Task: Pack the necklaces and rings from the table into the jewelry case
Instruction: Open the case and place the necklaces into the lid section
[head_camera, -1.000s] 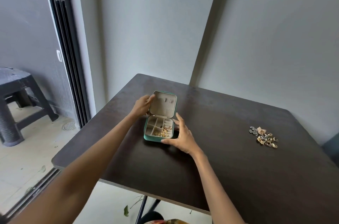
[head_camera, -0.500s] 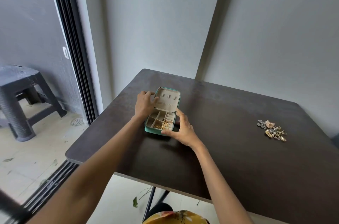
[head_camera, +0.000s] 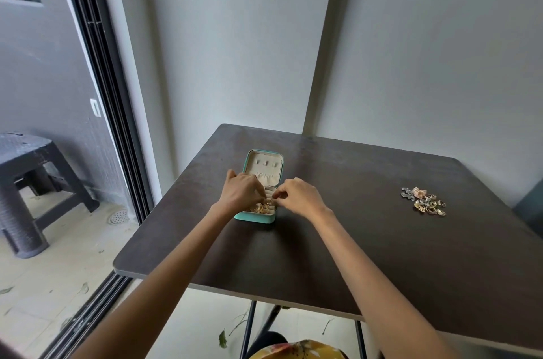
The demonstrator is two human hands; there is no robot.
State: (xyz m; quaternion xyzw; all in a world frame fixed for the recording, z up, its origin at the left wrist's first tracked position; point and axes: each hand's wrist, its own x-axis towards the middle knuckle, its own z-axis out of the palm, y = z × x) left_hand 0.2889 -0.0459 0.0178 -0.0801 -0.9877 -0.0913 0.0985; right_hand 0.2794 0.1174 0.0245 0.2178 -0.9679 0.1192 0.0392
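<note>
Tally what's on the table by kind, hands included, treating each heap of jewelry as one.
Case, teal, lid open: 1
Jewelry heaps: 2, a gold heap in the case and a mixed pile on the table
Hands: 2, left hand and right hand, both over the case
Total: 5
</note>
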